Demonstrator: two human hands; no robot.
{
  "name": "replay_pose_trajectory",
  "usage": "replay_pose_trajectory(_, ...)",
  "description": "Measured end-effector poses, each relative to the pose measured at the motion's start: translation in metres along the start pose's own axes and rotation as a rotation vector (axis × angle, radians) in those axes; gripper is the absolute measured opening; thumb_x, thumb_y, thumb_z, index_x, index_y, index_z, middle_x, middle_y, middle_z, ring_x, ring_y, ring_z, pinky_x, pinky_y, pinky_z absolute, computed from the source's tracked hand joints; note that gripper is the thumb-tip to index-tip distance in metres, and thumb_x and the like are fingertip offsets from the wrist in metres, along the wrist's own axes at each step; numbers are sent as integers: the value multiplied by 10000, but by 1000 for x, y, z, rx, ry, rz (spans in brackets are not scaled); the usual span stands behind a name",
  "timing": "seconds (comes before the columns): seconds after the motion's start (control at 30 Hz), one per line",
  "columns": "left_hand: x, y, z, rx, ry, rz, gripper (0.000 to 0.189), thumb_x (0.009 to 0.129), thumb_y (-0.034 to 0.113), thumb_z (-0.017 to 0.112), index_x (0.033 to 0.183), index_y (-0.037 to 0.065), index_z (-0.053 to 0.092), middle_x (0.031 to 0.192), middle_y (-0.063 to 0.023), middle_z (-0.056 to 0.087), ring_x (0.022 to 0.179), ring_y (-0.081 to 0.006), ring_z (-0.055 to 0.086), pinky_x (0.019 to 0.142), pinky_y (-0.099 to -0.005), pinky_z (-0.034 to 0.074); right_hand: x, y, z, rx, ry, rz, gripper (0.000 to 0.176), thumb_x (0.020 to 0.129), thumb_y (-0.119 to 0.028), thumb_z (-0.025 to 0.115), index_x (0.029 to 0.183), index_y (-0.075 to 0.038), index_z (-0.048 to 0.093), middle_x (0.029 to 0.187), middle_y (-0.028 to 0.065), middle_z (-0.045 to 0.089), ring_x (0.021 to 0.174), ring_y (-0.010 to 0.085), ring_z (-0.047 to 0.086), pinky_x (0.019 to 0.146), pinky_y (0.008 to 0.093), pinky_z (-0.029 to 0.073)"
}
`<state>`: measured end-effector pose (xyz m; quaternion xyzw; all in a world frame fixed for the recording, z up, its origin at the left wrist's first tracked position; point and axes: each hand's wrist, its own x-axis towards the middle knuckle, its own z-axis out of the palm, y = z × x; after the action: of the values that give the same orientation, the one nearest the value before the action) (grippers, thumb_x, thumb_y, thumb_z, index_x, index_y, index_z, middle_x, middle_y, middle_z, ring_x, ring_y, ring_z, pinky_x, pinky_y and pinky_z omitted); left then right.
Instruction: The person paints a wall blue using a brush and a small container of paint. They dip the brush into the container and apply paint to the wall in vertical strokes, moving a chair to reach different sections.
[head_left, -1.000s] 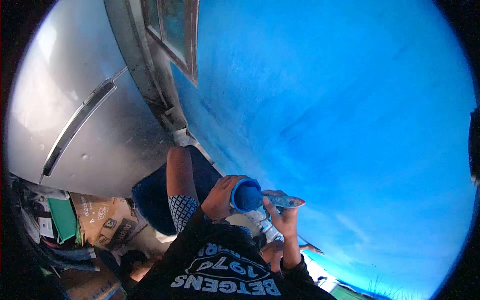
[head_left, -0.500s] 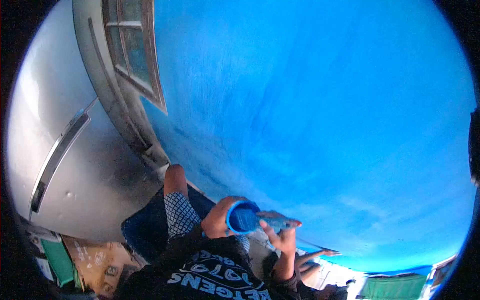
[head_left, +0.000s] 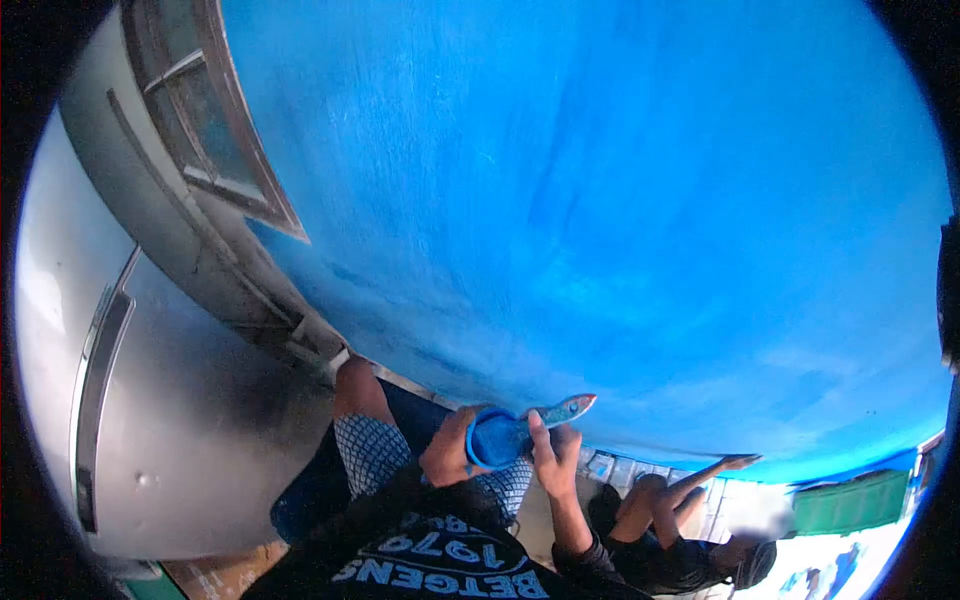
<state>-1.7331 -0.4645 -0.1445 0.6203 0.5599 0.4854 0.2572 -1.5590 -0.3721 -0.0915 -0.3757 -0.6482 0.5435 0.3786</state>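
Blue cup [head_left: 483, 447] in left hand [head_left: 447, 450], brush [head_left: 562, 411] in right hand [head_left: 556, 462] alongside

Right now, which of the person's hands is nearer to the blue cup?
Left. The left hand holds the blue cup; the right hand is at its opposite side, holding the brush.

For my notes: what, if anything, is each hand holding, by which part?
The left hand holds a blue cup by its outer side; the right hand holds a paintbrush by its handle.
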Motion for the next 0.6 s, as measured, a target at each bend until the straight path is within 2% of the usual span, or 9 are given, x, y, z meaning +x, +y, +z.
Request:
replay_pose_trajectory(0.07,-13,-13,6,119,20,32,881,657,261,904,1372,20,449,1305,-198,541,1226,-405,522,1028,-495,416,2,11,13,21,86,-13,281,983,-224,639,838,15,664,648,-13,554,592,93,470,531,298,355)
replay_pose_trajectory(0.2,-27,-27,-6,106,-13,-136,887,655,254,903,1379,30,443,1314,-202,538,1228,-406,520,1034,-507,406,-15,41,34,30,237,55,332,994,-236,631,771,9,608,637,-26,519,575,76,420,512,298,314)
replay_pose_trajectory(0.3,-27,-47,-5,112,2,-108,901,664,295,912,1383,28,438,1295,-201,553,1207,-403,536,1008,-502,432,-22,16,47,-25,216,143,307,990,-211,621,795,25,619,722,57,627,646,148,537,589,331,412)
replay_pose_trajectory(0.37,-17,-42,-16,90,13,-64,906,662,326,918,1375,26,447,1276,-200,563,1187,-403,550,989,-498,447,-12,10,60,-154,234,-137,332,994,-210,621,761,24,597,628,0,533,568,90,435,510,322,313)
replay_pose_trajectory(0.4,-14,-40,-21,73,25,-19,912,660,358,925,1367,24,455,1258,-200,573,1166,-404,563,969,-494,461,-12,5,61,-158,241,-144,332,994,-210,621,761,24,597,628,0,533,568,90,435,510,322,313)
replay_pose_trajectory(0.47,-16,-43,-26,54,36,-40,902,657,382,926,1350,20,474,1260,-203,574,1155,-404,571,963,-490,467,-16,-7,58,-260,114,106,263,978,-220,623,864,10,679,748,94,667,708,244,611,729,370,481)
replay_pose_trajectory(0.5,-14,-47,-27,42,52,-61,894,655,405,926,1333,16,492,1263,-207,576,1143,-405,579,956,-487,474,-15,-10,63,-269,126,91,263,978,-220,623,864,10,679,748,94,667,708,244,611,729,370,481)
replay_pose_trajectory(0.57,-8,-57,-36,-28,30,-9,874,657,410,925,1317,17,509,1254,-202,586,1139,-398,584,963,-485,472,-7,-11,73,-328,229,-263,252,956,-212,646,859,13,704,782,137,697,745,313,653,807,402,497)
replay_pose_trajectory(0.6,-9,-63,-35,-98,-9,-4,855,658,416,923,1302,17,526,1244,-198,596,1134,-391,590,970,-482,470,-5,-6,70,-346,256,-273,252,956,-212,646,859,13,704,782,137,697,745,313,653,807,402,497)
